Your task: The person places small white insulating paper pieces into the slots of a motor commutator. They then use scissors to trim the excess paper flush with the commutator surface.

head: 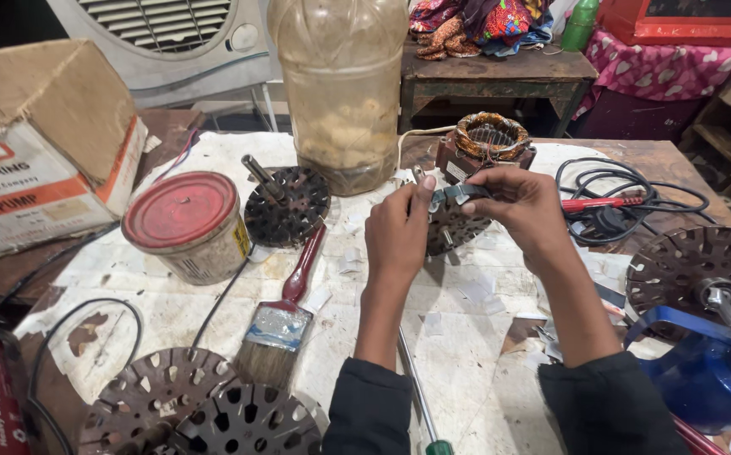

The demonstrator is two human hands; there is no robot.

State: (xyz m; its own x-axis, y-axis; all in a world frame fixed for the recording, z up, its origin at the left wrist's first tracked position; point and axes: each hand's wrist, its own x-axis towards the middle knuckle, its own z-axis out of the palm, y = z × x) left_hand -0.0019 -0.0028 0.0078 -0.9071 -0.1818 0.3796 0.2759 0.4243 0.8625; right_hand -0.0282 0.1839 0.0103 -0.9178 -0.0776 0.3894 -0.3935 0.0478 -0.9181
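Head view: nearest us, two dark slotted metal rotor discs (201, 409) lie at the near-left edge of the paper-covered tabletop (466, 337), and a green-handled screwdriver (420, 404) lies between our black sleeves. A flat paintbrush with a red handle (285, 316) rests just left of our left forearm. Our left hand (396, 236) closes its grip on the left rim of a round dark perforated rotor plate (449, 226), held upright above the tabletop. Our right hand (524, 212) pinches a thin grey strip (458, 194) against the top of that plate. To the left stand a tin with a red lid (188, 223) and another slotted disc with a shaft (285, 204). Behind the hands sits a copper-wound stator (487, 139), and a big cloudy plastic jar (342, 93) stands farther back.
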